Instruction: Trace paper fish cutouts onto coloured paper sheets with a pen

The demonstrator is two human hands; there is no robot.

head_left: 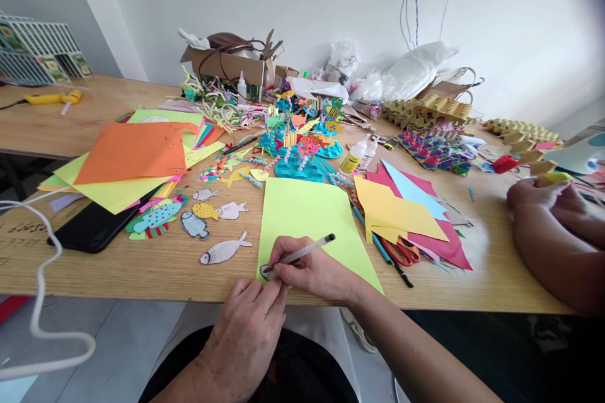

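Note:
A sheet of yellow-green paper [309, 214] lies at the table's near edge. On its lower left corner is a small paper cutout with dark outlines [265, 272], mostly covered by my fingers. My right hand [307, 269] is closed around a pen [309, 248], its tip down at the cutout. My left hand [255, 315] has its fingers bent together, the fingertips pressing at the paper's near edge beside the cutout. To the left lie several paper fish: a white one [225, 250], a grey-blue one [194, 225] and a yellow one [206, 210] among them.
Left are stacked coloured papers [135, 154], a black phone [101, 227] and a white cable [40, 289]. Behind stand blue pieces with paper fish [302, 169] and glue bottles [353, 156]. Red-handled scissors [401, 253] lie right, near another person's arms [543, 233].

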